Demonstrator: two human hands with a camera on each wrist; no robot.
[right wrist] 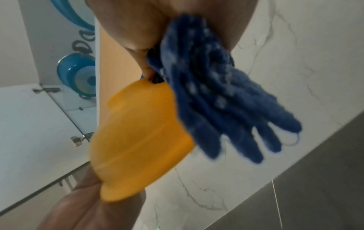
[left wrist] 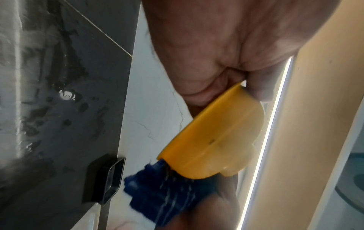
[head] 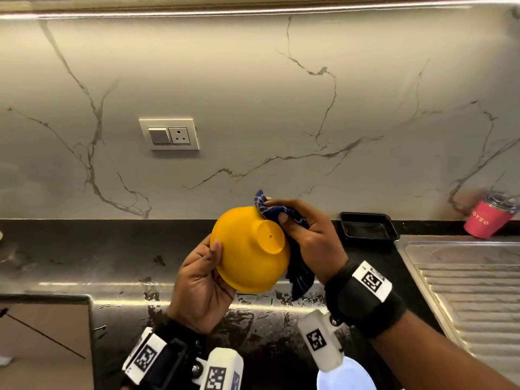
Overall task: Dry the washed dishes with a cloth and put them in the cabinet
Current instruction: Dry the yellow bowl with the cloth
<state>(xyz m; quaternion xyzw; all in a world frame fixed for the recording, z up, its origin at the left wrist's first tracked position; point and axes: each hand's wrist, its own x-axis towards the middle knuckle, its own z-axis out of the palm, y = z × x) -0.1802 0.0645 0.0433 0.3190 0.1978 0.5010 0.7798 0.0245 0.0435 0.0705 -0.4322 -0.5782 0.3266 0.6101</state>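
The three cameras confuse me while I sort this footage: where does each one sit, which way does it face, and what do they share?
Head: worn on the head, looking forward and down at the black counter and marble wall; both hands and wrist straps show.
Left wrist: looks along the left hand at the yellow bowl it grips.
Right wrist: looks along the right hand at the blue cloth it holds against the bowl.
Shared: all three show bowl and cloth; head and left wrist also show the black tray.

One bowl (head: 247,249), one cloth (head: 298,266)
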